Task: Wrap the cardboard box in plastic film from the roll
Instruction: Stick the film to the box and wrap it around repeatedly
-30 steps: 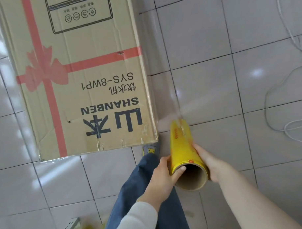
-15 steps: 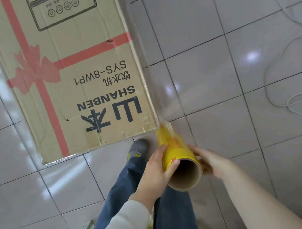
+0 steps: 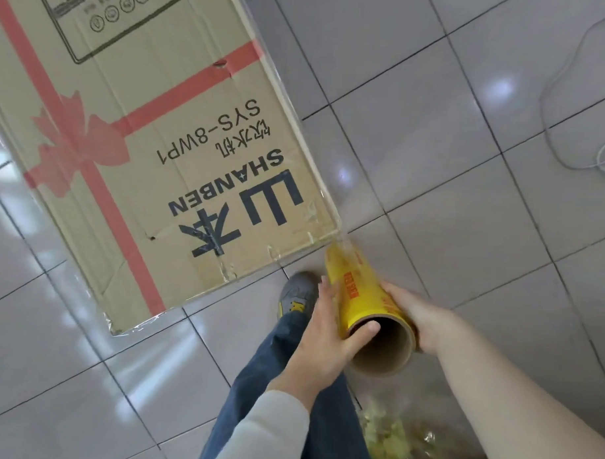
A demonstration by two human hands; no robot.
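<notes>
A large cardboard box (image 3: 147, 159) with a red ribbon print and black lettering stands on the tiled floor, with clear film over its sides. The yellow roll of plastic film (image 3: 361, 296) points at the box's near right corner, and its far end almost touches that corner. A clear sheet of film (image 3: 290, 102) runs from the roll up along the box's right side. My left hand (image 3: 328, 335) grips the roll's left side, thumb hooked into the open cardboard core. My right hand (image 3: 417, 314) holds the roll from the right, fingers hidden behind it.
My leg in blue jeans (image 3: 283, 395) and a grey shoe (image 3: 296, 291) stand just below the box corner. A white cable (image 3: 564, 117) loops on the tiles at the right. Crumpled clear plastic with something yellowish (image 3: 397, 435) lies near the bottom.
The roll has moved forward and left to the box's near right corner, shortening the stretched film. Both hands kept their hold on it.
</notes>
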